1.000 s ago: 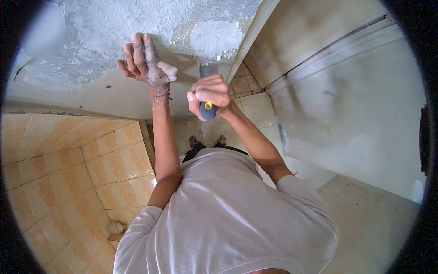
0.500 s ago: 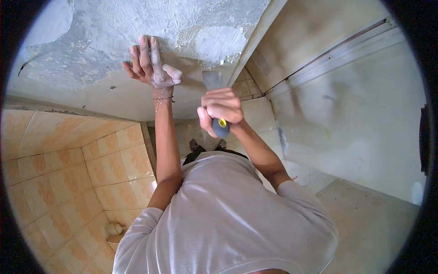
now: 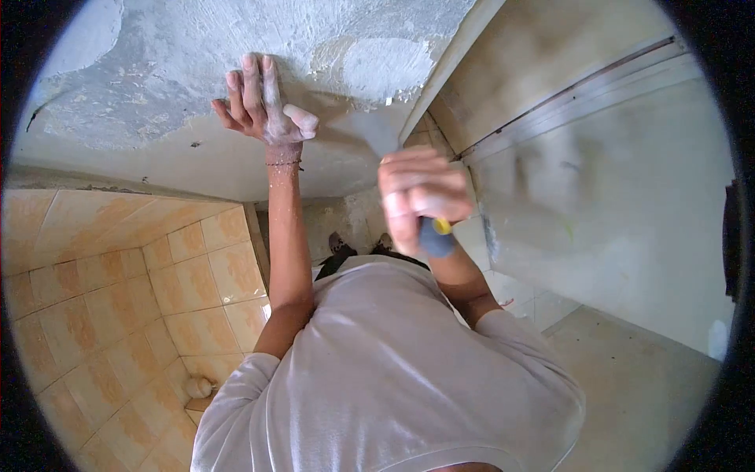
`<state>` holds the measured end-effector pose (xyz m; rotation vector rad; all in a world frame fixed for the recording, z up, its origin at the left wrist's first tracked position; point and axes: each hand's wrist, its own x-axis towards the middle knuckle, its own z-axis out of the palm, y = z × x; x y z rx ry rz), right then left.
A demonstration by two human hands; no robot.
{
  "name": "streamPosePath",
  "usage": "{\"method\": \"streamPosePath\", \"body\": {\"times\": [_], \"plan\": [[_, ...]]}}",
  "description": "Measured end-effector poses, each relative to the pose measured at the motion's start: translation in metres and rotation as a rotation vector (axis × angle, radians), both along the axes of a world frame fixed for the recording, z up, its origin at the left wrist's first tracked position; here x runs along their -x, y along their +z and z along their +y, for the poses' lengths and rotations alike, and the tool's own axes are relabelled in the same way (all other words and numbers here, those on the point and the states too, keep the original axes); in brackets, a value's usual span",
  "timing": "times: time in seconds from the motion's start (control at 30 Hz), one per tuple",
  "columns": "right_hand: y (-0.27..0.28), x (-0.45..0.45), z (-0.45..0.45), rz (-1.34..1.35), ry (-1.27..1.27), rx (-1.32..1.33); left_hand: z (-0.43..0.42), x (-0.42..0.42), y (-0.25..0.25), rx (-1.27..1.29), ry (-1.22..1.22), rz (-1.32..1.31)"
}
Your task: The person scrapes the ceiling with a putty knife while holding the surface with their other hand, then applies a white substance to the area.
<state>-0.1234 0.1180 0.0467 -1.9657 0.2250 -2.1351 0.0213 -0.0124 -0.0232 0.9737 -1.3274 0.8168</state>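
Observation:
Dusted with white powder, my left hand (image 3: 266, 110) lies against the wall (image 3: 181, 55) with its fingers spread, holding nothing. The wall has rough grey and white patches above a smoother painted part. My right hand (image 3: 425, 193), blurred by motion, is wrapped round the dark handle of a scraper (image 3: 377, 131); a yellow ring shows at the handle's end. The scraper's wide metal blade is smeared by motion and points up and left, near the lower edge of the rough patch; whether it touches the wall I cannot tell.
Orange-and-cream tiles (image 3: 193, 279) line a recess at the lower left, where a round pale object (image 3: 200, 387) sits on a small ledge. The wall's edge (image 3: 452, 67) runs up to the right. A pale panel (image 3: 605, 197) stands on the right. Two feet show below.
My right hand has moved right and down with the scraper, whose blade now tilts more to the left. My left hand has shifted slightly rightward in view and remains on the wall.

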Motion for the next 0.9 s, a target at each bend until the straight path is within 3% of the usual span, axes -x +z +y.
{"method": "streamPosePath", "body": {"times": [0.07,0.13,0.2,0.23,0.27,0.33,0.37,0.43,0.47,0.53,0.67,0.73,0.87,0.9], "plan": [[-0.007,0.003,-0.008,-0.142,0.058,0.034,0.0,-0.001,-0.002,-0.01,-0.003,-0.008],[-0.042,0.009,-0.025,-0.076,-0.394,-0.359,-0.001,-0.001,-0.001,-0.011,0.004,-0.006],[-0.069,-0.005,-0.035,-0.19,-0.321,-0.532,-0.001,-0.002,-0.001,0.008,-0.003,-0.023],[-0.097,0.001,-0.039,-0.108,-0.346,-0.476,0.002,-0.003,-0.002,0.008,-0.003,-0.025],[-0.086,0.001,-0.031,-0.106,-0.338,-0.468,0.003,-0.003,-0.002,-0.02,-0.007,-0.025],[-0.046,-0.001,0.0,-0.426,0.055,-0.447,0.003,-0.004,-0.003,-0.056,0.005,-0.021],[-0.033,0.003,0.0,-0.422,0.062,-0.455,0.001,-0.003,-0.004,-0.04,-0.002,-0.019],[-0.017,0.009,0.002,-0.328,0.082,-0.118,0.001,-0.004,-0.003,-0.03,-0.014,-0.034],[-0.02,0.005,-0.007,-0.33,0.075,-0.119,0.002,-0.005,-0.002,-0.032,-0.021,-0.036],[-0.032,-0.005,-0.035,-0.013,-0.435,-0.113,0.006,-0.004,0.0,-0.083,-0.013,-0.049],[-0.052,-0.011,-0.03,-0.128,-0.399,-0.336,0.002,-0.009,0.003,-0.042,-0.057,-0.059],[-0.023,-0.007,-0.002,-0.468,0.049,-0.277,0.006,-0.014,-0.003,-0.038,-0.126,0.034],[-0.021,-0.004,-0.013,-0.481,0.09,-0.29,-0.002,-0.024,-0.023,0.005,-0.141,0.047],[-0.02,-0.007,-0.02,-0.36,-0.117,-0.352,0.004,-0.025,-0.007,0.023,-0.143,0.07]]}}
